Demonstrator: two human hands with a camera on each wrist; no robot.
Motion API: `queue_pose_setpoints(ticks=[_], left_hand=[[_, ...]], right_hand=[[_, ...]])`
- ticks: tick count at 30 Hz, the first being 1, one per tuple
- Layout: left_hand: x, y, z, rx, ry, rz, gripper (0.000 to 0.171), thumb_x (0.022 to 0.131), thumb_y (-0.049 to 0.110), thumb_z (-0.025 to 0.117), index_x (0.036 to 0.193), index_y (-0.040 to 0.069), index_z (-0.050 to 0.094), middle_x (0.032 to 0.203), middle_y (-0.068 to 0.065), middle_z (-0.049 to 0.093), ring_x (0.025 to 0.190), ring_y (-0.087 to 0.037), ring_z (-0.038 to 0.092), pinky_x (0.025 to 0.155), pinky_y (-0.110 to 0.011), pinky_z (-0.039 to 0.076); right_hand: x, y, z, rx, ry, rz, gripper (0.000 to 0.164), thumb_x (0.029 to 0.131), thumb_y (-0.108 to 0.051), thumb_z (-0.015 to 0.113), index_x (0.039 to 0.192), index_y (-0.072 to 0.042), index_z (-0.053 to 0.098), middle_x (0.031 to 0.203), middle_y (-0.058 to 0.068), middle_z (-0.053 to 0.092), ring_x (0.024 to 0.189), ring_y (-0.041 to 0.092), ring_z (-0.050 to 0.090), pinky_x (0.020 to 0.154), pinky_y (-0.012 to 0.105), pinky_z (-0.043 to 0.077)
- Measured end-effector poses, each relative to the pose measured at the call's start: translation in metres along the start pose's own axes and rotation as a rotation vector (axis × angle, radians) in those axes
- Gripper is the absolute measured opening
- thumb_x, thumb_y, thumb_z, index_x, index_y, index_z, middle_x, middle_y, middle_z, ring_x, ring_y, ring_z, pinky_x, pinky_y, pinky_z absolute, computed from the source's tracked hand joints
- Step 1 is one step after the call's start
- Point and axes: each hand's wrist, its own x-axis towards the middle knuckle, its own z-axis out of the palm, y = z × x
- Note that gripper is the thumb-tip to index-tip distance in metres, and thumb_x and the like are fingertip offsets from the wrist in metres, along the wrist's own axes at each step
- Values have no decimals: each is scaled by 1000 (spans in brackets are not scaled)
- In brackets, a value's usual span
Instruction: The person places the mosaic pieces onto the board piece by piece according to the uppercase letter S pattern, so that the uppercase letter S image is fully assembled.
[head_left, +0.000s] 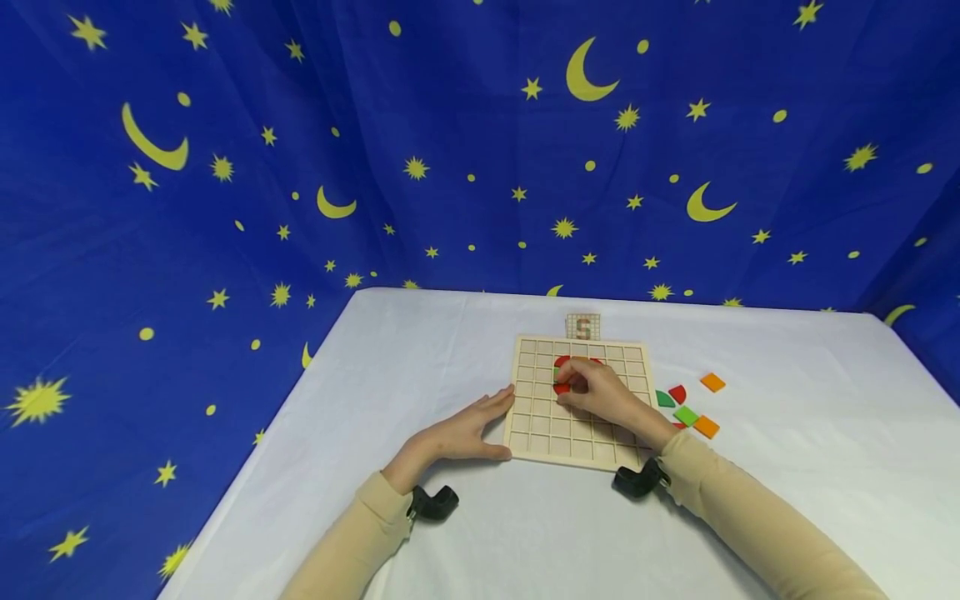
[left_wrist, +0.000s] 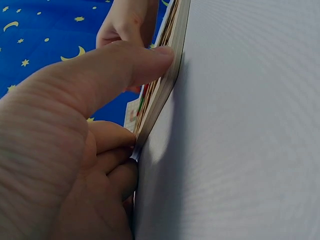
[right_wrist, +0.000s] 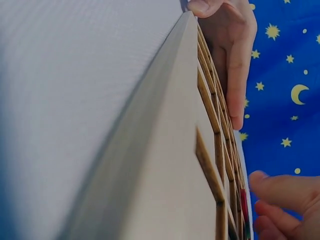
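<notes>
A square wooden grid board (head_left: pixel 540 431) lies on the white table. My left hand (head_left: pixel 468 429) rests along its left edge, fingers extended and thumb at the near corner; in the left wrist view the thumb (left_wrist: pixel 150 62) touches the rim. Over the grid's upper middle, my right hand (head_left: pixel 603 393) has curled fingers, thumb and forefinger pinching a red piece (head_left: pixel 561 388) close over the cells. Just beyond it, red quarter-circle pieces (head_left: pixel 562 361) sit in the top of the pattern, with orange between them and a bit of green below, partly hidden by the fingers.
Behind the board stands a small card (head_left: pixel 583 327) with an S-like grid pattern. To the right lie loose pieces: an orange square (head_left: pixel 712 382), a red quarter-circle (head_left: pixel 678 393), a dark green one (head_left: pixel 665 399), a light green square (head_left: pixel 686 416) and another orange square (head_left: pixel 707 427).
</notes>
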Motion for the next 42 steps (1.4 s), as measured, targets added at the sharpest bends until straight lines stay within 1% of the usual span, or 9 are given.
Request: queue_pose_setpoints(ticks=[8,15,19,25,32,35,38,40,42], left_hand=[[0,1,0,-6,1,9,88,85,31,70,147,-5,20,156,-12,9,142,-22,9,115,-35,8],[3,0,2,13,-1,-6,88,84,31,71,147,-4,20,157,-10,8,142,-19,8,115,-33,8],[7,1,3,23,-2,1,89,84,33,70,148,-3,19,157,-9,8,142,-17,7,115,-30,7],[4,0,3,7,-2,-9,90,84,31,71,148,-4,18,157,-10,8,142,-18,7,115,-32,7],[0,0,4,-7,9,-13,90,83,33,71,148,-2,18,157,-9,8,142,-19,8,115,-33,8],[0,0,4,5,15,-10,89,84,33,71,148,-2,19,157,-9,9,142,-19,8,115,-33,8],[0,0,3,2,20,-7,88,84,32,70,148,-2,20,156,-10,10,142,-20,9,115,-34,9],[0,0,3,1,18,-9,88,84,32,70,148,-2,20,156,-9,10,142,-19,9,115,-34,9],[0,0,3,0,17,-10,89,84,32,70,148,-2,20,157,-9,10,142,-20,9,115,-34,9]], right_hand=[[1,-20,-13,75,-29,-2,22,84,-8,72,103,-3,63,99,11,65,94,28,61,78,36,52],[-7,-30,-47,63,-8,4,24,83,-9,72,105,-5,63,107,12,64,99,33,58,83,44,50],[-23,-20,-73,20,39,68,25,84,-12,72,106,-5,62,106,13,64,99,34,58,83,42,50],[-55,1,-100,-56,137,181,29,86,-21,70,109,-6,61,109,13,64,98,29,58,80,21,48],[-98,29,-130,-67,298,351,36,88,-32,68,114,-8,59,113,13,60,96,19,56,74,18,48],[-112,45,-137,-64,362,406,37,87,-35,68,115,-12,58,113,13,60,90,4,55,70,11,46],[-121,55,-140,-69,390,412,38,88,-32,68,116,-9,57,113,17,60,86,-7,53,70,6,44],[-123,56,-139,-79,402,414,40,88,-29,68,116,-5,57,112,21,60,86,-5,53,71,4,42],[-125,61,-137,-127,394,407,39,89,-26,67,117,-1,55,112,23,60,90,4,57,73,7,43]])
